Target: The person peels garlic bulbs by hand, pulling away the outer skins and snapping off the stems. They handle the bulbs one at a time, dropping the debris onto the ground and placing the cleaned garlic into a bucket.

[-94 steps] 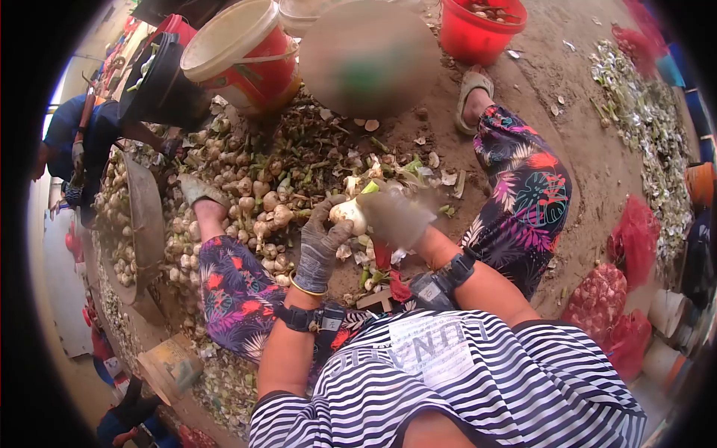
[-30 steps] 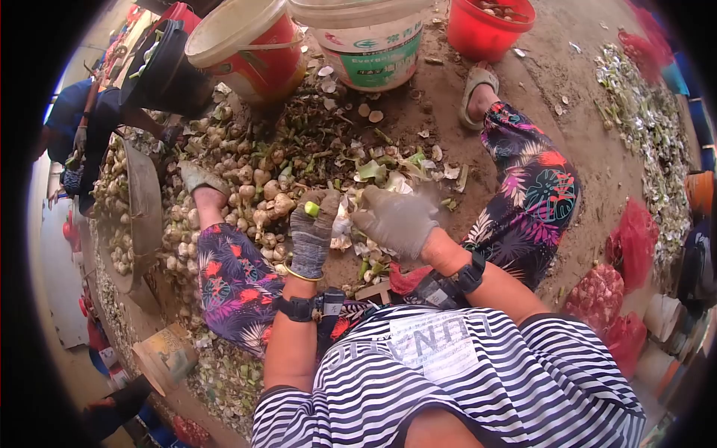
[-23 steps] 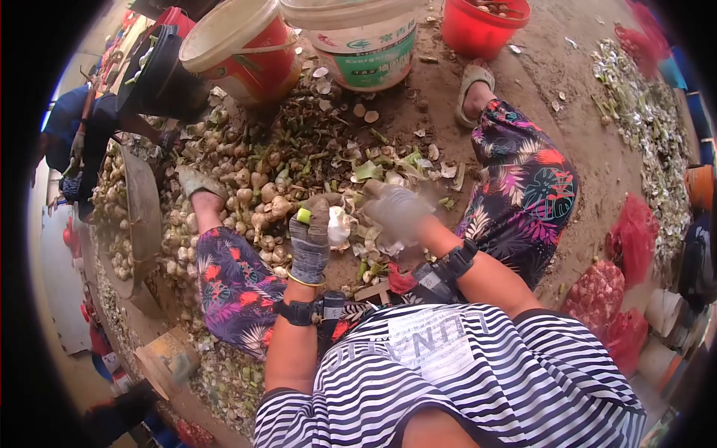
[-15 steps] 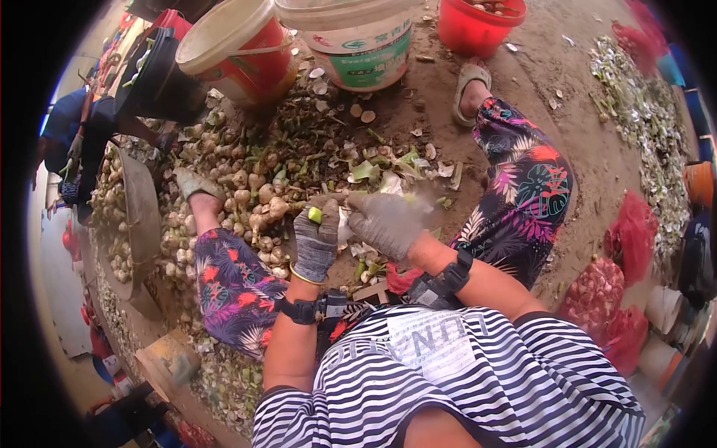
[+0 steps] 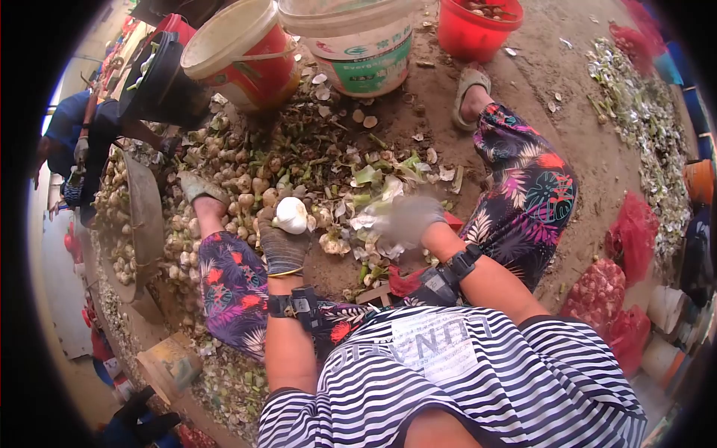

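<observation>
Bare dirt ground (image 5: 590,172), littered with peelings; 3 buckets at the far edge: a red-and-cream bucket (image 5: 243,52), a white bucket with green print (image 5: 366,41), a small red tub (image 5: 478,26); a heap of unpeeled bulbs (image 5: 224,179) to the left, running toward a shallow metal pan (image 5: 146,216); red mesh sacks (image 5: 609,299) at the near right; a scatter of green and white trimmings (image 5: 373,175) between the outstretched legs.

Gloved left hand (image 5: 284,239) raised palm up, fingers curled around a peeled white bulb (image 5: 291,215), gripping it from below; bulb clean, no green stalk showing; held just above the heap's near edge.

Gloved right hand (image 5: 407,216) blurred in motion over the trimmings; finger state impossible to tell; nothing clearly held.

Seemingly at the end of peeling 1 bulb: skin off, bulb ready to leave the hand. Next move probably calls for a toss or a reach to a bucket at the far side, then picking a fresh bulb from the heap.
</observation>
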Motion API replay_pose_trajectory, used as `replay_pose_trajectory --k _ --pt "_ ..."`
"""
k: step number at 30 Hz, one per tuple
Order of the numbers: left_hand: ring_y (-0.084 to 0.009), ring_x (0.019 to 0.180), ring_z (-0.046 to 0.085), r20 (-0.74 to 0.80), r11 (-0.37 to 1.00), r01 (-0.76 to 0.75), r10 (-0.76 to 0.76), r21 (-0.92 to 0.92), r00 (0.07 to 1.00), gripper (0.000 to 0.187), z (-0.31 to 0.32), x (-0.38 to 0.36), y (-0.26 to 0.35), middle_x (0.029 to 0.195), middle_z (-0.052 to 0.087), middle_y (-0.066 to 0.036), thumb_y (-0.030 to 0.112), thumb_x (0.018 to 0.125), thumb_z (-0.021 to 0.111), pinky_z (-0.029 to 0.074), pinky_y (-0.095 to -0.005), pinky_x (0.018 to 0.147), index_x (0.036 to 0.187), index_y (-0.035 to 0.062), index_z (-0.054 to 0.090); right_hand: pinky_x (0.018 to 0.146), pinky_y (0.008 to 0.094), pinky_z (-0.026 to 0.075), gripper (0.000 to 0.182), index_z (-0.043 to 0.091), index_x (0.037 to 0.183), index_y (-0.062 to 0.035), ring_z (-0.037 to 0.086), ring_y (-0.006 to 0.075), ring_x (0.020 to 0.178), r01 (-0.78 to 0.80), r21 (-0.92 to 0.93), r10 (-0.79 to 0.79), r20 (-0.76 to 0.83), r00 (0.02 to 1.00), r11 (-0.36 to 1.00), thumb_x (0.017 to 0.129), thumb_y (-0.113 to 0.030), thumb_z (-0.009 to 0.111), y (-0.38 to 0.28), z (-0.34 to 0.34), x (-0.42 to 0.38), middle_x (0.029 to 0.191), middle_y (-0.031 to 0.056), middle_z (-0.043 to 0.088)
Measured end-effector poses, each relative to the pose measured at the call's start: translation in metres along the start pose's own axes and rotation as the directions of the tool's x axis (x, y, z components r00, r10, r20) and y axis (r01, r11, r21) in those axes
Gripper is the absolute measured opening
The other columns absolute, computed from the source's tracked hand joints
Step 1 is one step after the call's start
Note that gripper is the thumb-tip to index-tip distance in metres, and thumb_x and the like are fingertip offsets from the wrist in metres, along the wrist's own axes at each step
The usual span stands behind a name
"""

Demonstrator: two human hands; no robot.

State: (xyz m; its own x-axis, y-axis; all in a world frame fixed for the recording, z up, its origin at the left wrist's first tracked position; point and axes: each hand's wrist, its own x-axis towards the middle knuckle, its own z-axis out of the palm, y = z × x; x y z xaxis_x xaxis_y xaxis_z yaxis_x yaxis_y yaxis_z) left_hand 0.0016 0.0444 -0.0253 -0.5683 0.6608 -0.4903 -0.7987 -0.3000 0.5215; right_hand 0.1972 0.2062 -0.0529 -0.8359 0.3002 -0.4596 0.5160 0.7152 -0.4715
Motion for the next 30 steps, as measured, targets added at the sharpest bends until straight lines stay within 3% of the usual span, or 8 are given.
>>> replay_pose_trajectory --k 8,10,15,21,23,26,28,30 --pt "-0.026 0.096 0.056 0.162 0.973 0.22 -0.207 -0.068 0.965 0.047 0.019 0.029 -0.014 0.112 0.056 -0.014 0.04 0.086 0.042 0.049 -0.0435 0.078 0.116 0.0051 0.049 0.071 0.0365 0.047 0.036 0.053 0.111 -0.0088 0.058 0.0215 0.088 0.018 0.559 0.058 -0.119 0.991 0.829 0.083 -0.03 0.051 -0.027 -0.001 0.007 0.099 0.0107 0.057" --pt "-0.028 0.1 0.054 0.093 0.969 0.247 -0.244 -0.025 0.965 0.05 0.028 0.032 -0.037 0.117 0.053 -0.015 0.042 0.086 0.041 0.047 -0.0451 0.082 0.118 0.0052 0.048 0.053 0.029 0.044 0.023 0.055 0.098 -0.0093 0.053 0.0151 0.064 0.017 0.997 -0.074 -0.012 0.997 0.069 0.086 -0.026 0.047 -0.037 -0.02 0.001 0.076 0.0033 0.054" --pt "-0.0349 0.103 0.052 -0.125 0.961 0.276 -0.273 0.004 0.954 0.053 0.013 0.053 -0.054 0.121 0.05 -0.019 0.045 0.087 0.034 0.043 -0.0496 0.086 0.12 0.0049 0.047 0.038 0.0214 0.031 0.011 0.053 0.078 -0.0107 0.042 0.0094 0.048 -0.371 0.564 -0.439 0.017 0.898 -0.738 0.081 -0.021 0.056 0.011 -0.019 0.009 0.056 -0.0027 0.042" --pt "-0.0394 0.113 0.045 0.405 0.991 0.053 -0.097 0.12 0.909 0.073 0.16 0.091 0.052 0.122 0.045 -0.023 0.054 0.078 0.052 0.041 -0.0519 0.092 0.12 -0.0037 0.039 0.034 0.0228 0.026 0.009 0.048 0.072 -0.0136 0.034 0.0076 0.039 0.125 0.947 0.369 -0.007 0.929 -0.296 0.078 -0.015 0.054 0.017 -0.016 0.019 0.054 -0.0046 0.037" --pt "-0.0308 0.104 0.053 0.391 0.899 -0.234 0.078 0.369 0.917 0.07 0.186 0.093 0.058 0.114 0.05 -0.019 0.052 0.075 0.06 0.047 -0.041 0.089 0.12 0.0021 0.042 0.044 0.0288 0.039 0.008 0.055 0.071 -0.0068 0.048 0.0163 0.049 0.494 0.652 0.208 -0.701 0.682 0.575 0.075 -0.013 0.056 0.018 -0.003 0.03 0.058 0.0019 0.048" --pt "-0.0263 0.1 0.057 0.114 0.002 -0.115 -0.159 0.993 0.981 0.054 0.087 0.122 0.015 0.106 0.059 -0.015 0.034 0.073 0.07 0.047 -0.0339 0.085 0.114 0.0037 0.053 0.063 0.0358 0.045 0.018 0.059 0.075 -0.0002 0.055 0.0313 0.068 0.411 0.331 0.004 -0.783 0.621 0.849 0.076 -0.018 0.055 0.027 0.003 0.039 0.068 0.0154 0.056" --pt "-0.0279 0.103 0.055 -0.274 -0.879 0.08 -0.059 0.47 0.96 0.064 0.012 0.118 -0.014 0.113 0.056 -0.018 0.045 0.069 0.067 0.043 -0.0328 0.088 0.114 0.002 0.053 0.069 0.0396 0.044 0.024 0.06 0.081 0.0012 0.054 0.037 0.074 0.294 0.643 0.189 -0.572 0.798 0.708 0.077 -0.022 0.054 0.021 0.006 0.04 0.075 0.0212 0.057" --pt "-0.0327 0.106 0.053 -0.355 -0.69 0.241 -0.025 0.682 0.934 0.067 -0.184 0.139 -0.036 0.114 0.055 -0.02 0.051 0.069 0.064 0.044 -0.0357 0.086 0.115 0.0035 0.053 0.07 0.0405 0.044 0.025 0.06 0.082 0.0009 0.055 0.0371 0.076 0.127 0.723 0.272 -0.408 0.872 0.679 0.077 -0.023 0.054 0.017 0.001 0.038 0.077 0.0214 0.057"
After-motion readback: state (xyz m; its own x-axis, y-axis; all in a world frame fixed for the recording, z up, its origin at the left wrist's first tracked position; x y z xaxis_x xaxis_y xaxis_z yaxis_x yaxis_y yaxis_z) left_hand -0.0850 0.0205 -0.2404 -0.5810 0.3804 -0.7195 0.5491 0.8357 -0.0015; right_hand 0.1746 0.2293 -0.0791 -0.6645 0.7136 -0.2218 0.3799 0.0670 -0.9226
